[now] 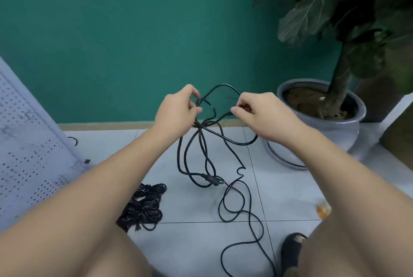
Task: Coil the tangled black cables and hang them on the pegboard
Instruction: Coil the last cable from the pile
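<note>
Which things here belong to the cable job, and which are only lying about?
For the job: tangled cable, pinched by left hand and right hand; cable bundle on the floor; pegboard.
Lying about: potted plant; orange scrap.

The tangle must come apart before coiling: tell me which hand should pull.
Right, likely. The right hand pinches one strand of the black cable beside the top loop; the left hand grips where the strands cross and bunch, so it better anchors.
</note>
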Action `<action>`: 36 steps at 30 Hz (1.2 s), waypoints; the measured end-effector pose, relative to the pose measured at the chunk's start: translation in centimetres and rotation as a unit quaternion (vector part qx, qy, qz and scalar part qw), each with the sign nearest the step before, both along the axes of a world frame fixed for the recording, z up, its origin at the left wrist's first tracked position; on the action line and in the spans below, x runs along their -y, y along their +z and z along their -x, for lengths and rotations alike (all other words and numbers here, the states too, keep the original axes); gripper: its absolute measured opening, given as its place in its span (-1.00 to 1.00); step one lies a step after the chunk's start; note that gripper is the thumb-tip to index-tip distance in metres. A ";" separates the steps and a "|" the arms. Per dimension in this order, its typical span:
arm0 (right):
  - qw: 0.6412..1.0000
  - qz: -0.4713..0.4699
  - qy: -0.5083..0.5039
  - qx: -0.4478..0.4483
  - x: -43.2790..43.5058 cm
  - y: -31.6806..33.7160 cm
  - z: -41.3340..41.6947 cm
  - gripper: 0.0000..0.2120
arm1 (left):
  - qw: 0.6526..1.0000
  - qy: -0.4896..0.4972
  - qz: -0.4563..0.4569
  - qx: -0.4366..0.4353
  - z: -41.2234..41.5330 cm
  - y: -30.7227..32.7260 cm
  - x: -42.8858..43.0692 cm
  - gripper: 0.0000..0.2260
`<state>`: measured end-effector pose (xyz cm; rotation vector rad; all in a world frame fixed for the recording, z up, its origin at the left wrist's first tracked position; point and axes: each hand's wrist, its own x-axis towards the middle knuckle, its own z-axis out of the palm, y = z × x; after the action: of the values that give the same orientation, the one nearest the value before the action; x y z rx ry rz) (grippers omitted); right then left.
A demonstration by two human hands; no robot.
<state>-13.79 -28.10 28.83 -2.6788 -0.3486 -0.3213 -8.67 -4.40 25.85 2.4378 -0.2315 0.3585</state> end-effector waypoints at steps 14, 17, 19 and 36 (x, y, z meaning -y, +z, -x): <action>0.996 -0.035 0.043 0.064 0.1 -1.1 0.0 -0.81 | 0.992 -0.042 -0.025 0.119 0.7 -3.1 1.7 -0.70; 0.993 -0.090 0.050 0.061 0.1 -1.2 -0.2 -0.84 | 0.997 -0.062 0.036 0.028 1.1 -2.6 2.2 -0.61; 0.989 -0.124 0.047 0.059 0.2 -1.2 -0.3 -0.86 | 0.986 -0.060 0.120 -0.095 1.1 -2.5 2.4 -0.76; 0.947 -0.322 0.000 0.010 -1.7 -3.3 -0.9 -0.86 | 0.966 -0.162 0.189 -0.074 2.3 -0.1 2.2 -0.90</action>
<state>-12.91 -26.45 25.51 -2.0333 -0.2022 -0.3838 -10.98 -6.65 25.75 1.9959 -0.4470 0.0649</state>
